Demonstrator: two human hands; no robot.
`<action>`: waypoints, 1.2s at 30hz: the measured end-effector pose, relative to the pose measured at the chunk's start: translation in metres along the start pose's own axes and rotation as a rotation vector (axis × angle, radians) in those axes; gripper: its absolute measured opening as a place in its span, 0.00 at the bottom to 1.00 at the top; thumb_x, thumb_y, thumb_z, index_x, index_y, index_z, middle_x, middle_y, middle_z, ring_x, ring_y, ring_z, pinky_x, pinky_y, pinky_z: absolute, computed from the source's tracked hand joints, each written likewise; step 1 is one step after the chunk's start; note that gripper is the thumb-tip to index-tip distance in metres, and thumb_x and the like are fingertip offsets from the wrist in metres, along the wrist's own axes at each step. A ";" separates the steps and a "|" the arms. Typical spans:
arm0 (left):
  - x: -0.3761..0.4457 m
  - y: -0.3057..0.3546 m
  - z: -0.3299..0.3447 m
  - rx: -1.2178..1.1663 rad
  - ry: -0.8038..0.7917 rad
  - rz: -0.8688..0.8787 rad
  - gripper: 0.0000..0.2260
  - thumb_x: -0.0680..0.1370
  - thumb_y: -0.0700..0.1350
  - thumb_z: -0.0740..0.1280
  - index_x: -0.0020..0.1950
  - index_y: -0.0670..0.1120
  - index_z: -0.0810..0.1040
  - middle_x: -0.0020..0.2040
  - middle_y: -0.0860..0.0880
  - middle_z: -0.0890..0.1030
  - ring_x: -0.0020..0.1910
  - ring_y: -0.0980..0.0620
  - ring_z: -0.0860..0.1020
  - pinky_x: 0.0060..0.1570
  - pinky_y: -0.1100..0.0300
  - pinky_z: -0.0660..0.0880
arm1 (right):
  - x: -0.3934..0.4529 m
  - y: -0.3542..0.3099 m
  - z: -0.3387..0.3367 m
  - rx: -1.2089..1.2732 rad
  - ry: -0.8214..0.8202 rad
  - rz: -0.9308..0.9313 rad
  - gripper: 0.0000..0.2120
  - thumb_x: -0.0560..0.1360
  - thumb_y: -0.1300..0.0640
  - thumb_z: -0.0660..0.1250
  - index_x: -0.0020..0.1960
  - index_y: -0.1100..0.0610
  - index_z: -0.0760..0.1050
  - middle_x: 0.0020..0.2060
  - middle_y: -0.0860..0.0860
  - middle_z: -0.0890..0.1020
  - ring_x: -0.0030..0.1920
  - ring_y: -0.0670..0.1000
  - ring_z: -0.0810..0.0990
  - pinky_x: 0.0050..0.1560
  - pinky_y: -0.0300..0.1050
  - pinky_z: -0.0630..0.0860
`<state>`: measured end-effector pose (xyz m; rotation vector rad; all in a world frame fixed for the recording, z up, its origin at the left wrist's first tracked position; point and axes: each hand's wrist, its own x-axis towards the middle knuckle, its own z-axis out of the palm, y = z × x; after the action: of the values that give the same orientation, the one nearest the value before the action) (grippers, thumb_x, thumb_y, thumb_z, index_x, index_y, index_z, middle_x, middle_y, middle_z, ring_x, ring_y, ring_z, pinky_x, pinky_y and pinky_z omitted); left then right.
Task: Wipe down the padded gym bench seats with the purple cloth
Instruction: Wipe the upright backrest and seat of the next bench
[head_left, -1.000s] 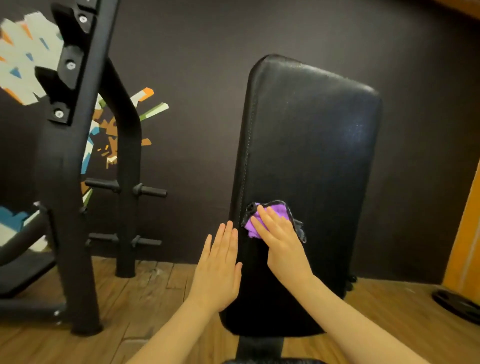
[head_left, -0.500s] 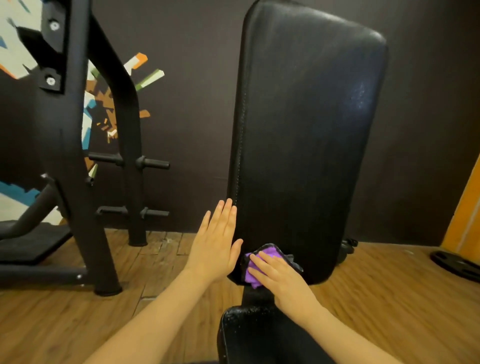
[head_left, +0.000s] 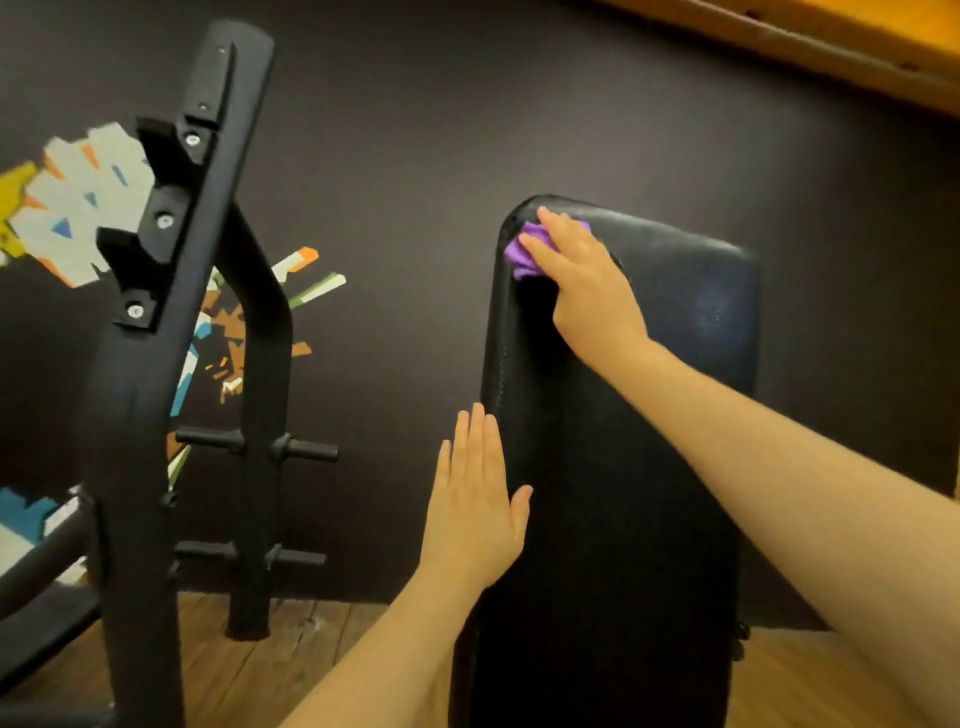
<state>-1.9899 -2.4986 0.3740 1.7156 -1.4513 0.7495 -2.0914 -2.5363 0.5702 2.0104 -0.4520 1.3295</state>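
The black padded bench back (head_left: 649, 467) stands up tall in front of a dark wall (head_left: 467, 130). The right hand (head_left: 587, 275) is up at the top left corner of the pad. It presses the purple cloth (head_left: 519, 254) flat against the pad. The fingers lie over the cloth and bend a little over it, so the grip is loose and mostly open, with the cloth under the palm. Only a small bunch of purple sticks out by the fingertips, right at the pad's edge.

The left hand (head_left: 475, 509) is lower down, at the left side of the pad. Its fingers are straight and close together, and it holds nothing. The thumb side touches the pad's edge.

To the left stands a black metal rack (head_left: 150, 415) with short pegs (head_left: 306, 449) sticking out. Behind it the wall has a bright painted picture (head_left: 78, 208) in white, orange, blue and yellow. The floor (head_left: 234, 665) is brown wood.
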 end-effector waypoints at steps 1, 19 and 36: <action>0.000 -0.002 0.004 -0.017 0.019 0.012 0.37 0.81 0.57 0.51 0.70 0.42 0.25 0.73 0.45 0.30 0.73 0.47 0.32 0.73 0.52 0.38 | 0.020 0.001 0.000 -0.024 -0.038 0.009 0.27 0.71 0.74 0.56 0.69 0.61 0.68 0.72 0.57 0.64 0.72 0.59 0.61 0.70 0.50 0.60; -0.106 -0.034 0.047 -0.191 -0.156 0.046 0.31 0.77 0.55 0.46 0.76 0.44 0.42 0.77 0.48 0.45 0.77 0.48 0.48 0.72 0.52 0.42 | -0.140 -0.058 0.047 0.022 -0.165 -0.051 0.30 0.62 0.71 0.75 0.63 0.61 0.75 0.65 0.58 0.74 0.67 0.60 0.71 0.65 0.59 0.55; -0.141 -0.055 0.035 -0.187 -0.417 0.244 0.40 0.72 0.67 0.49 0.69 0.52 0.24 0.72 0.56 0.26 0.72 0.60 0.28 0.71 0.64 0.34 | -0.339 -0.080 0.038 -0.012 -0.599 -0.207 0.41 0.51 0.62 0.81 0.64 0.54 0.75 0.64 0.53 0.75 0.65 0.54 0.73 0.63 0.53 0.64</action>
<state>-1.9632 -2.4483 0.2298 1.6282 -1.9750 0.3714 -2.1587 -2.5320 0.2258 2.3560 -0.4953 0.5818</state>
